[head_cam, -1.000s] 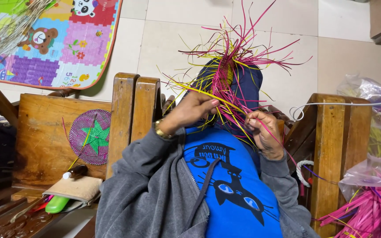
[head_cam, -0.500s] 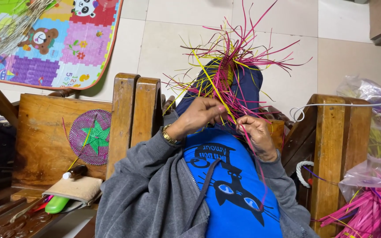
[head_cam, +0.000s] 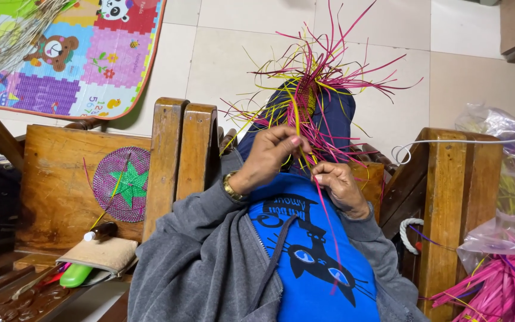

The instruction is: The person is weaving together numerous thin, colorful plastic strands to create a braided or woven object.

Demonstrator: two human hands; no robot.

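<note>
Both hands, left hand (head_cam: 269, 156) and right hand (head_cam: 336, 186), pinch pink and yellow weaving strips (head_cam: 320, 89) at frame centre; clear plastic bag (head_cam: 502, 238) of pink strips sits lower right.

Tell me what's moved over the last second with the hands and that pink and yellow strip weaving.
The left hand has lifted up and inward, pulling a yellow strip toward the middle of the half-woven bundle of pink and yellow strips. The right hand shifted up slightly, still pinching a long pink strip. The round purple woven mat with a green star on the wooden bench stayed put.
</note>
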